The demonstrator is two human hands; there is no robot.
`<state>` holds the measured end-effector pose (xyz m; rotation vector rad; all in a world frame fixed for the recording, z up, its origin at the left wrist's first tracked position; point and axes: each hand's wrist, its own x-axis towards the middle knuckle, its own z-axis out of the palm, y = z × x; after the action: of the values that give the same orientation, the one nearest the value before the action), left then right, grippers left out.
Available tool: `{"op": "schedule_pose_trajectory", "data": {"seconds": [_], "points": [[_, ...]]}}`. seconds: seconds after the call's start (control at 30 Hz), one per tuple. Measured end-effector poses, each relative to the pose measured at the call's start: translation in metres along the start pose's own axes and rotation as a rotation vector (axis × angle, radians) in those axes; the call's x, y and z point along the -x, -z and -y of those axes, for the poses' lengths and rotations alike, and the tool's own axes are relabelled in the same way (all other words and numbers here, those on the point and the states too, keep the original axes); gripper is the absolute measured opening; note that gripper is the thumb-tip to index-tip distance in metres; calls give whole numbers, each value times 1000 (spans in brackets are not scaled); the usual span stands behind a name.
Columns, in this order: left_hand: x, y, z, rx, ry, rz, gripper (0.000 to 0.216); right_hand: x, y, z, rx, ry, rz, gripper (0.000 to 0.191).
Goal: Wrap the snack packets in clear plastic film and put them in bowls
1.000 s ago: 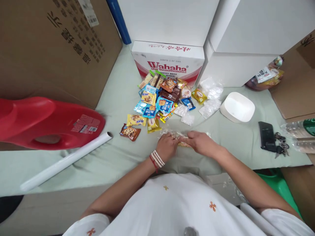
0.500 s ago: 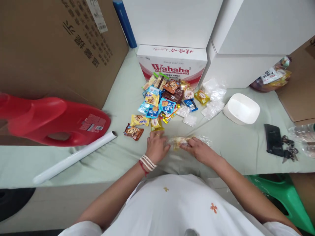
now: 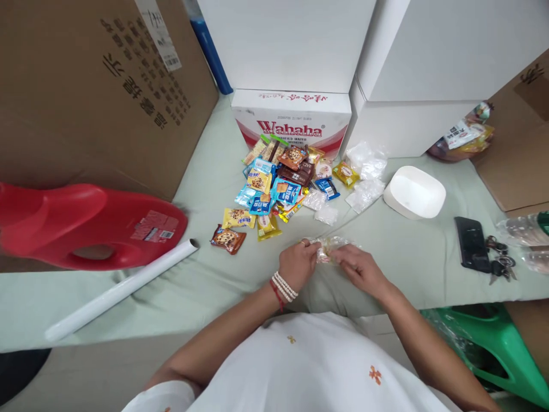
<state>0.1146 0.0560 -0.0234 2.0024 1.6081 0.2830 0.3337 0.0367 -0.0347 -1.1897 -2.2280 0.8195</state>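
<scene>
A clear plastic bag (image 3: 325, 253) with something yellowish inside lies on the cloth in front of me; its contents are too blurred to name. My left hand (image 3: 297, 265) is closed on the bag's left end, with a beaded bracelet and red cord at the wrist. From the other side my right hand (image 3: 363, 271) has its fingers curled together at the bag's right part. Just beyond sits a heap of wrapped snacks (image 3: 286, 191). A yellow-wrapped snack (image 3: 268, 226) and a brown cookie packet (image 3: 228, 239) lie nearest my left hand.
Crumpled clear bags (image 3: 365, 193) lie beside a white bowl (image 3: 415, 192). Farther right are a phone (image 3: 472, 243) and keys (image 3: 502, 266). A red jug (image 3: 94, 226) and white tube (image 3: 124, 290) lie left. A Wahaba-style carton (image 3: 295, 123) stands behind the snacks.
My left hand has moved right, from beside the yellow snack to the bag's left end. My right hand has shifted slightly right and stays at the bag. The whole view has tilted a little.
</scene>
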Motion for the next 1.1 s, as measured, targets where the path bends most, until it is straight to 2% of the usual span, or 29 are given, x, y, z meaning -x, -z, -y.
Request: {"op": "schedule_pose_trajectory", "data": {"seconds": [0.07,0.13,0.2,0.27,0.33,0.47,0.53,0.63,0.77,0.83,0.9,0.97,1.03,1.1], "points": [[1,-2,0,-95,1,-72,40,5,-1,-10,169,-221,-231,39],[1,-2,2,-134,26,-173,61,8,-2,-16,331,-366,-331,40],[0,0,3,-160,38,-179,59,7,-2,-15,374,-406,-318,28],[-2,2,1,-172,38,-87,44,2,-1,-6,321,-421,-290,17],[-2,1,-4,-169,43,-7,35,-6,-2,10,221,-422,-244,18],[0,-4,-15,-121,58,-4,18,-25,-19,41,64,-317,-175,24],[2,-5,-13,-13,40,-30,15,-28,-29,49,20,-276,-187,29],[8,-3,-5,336,-46,-44,32,-24,-32,50,-37,-251,-233,40],[21,4,-3,914,-152,132,57,-14,-23,44,-133,-256,-207,39],[27,9,-6,1032,-205,234,68,-9,-11,35,-183,-295,-205,34],[31,16,-6,1019,-244,260,70,-5,12,13,-182,-386,-338,33],[36,24,1,966,-226,210,61,-3,52,-23,-101,-505,-633,34],[44,29,16,933,-150,124,49,-7,102,-69,37,-562,-1005,36],[54,32,35,930,-43,42,39,-20,147,-115,146,-576,-1235,30]]}}
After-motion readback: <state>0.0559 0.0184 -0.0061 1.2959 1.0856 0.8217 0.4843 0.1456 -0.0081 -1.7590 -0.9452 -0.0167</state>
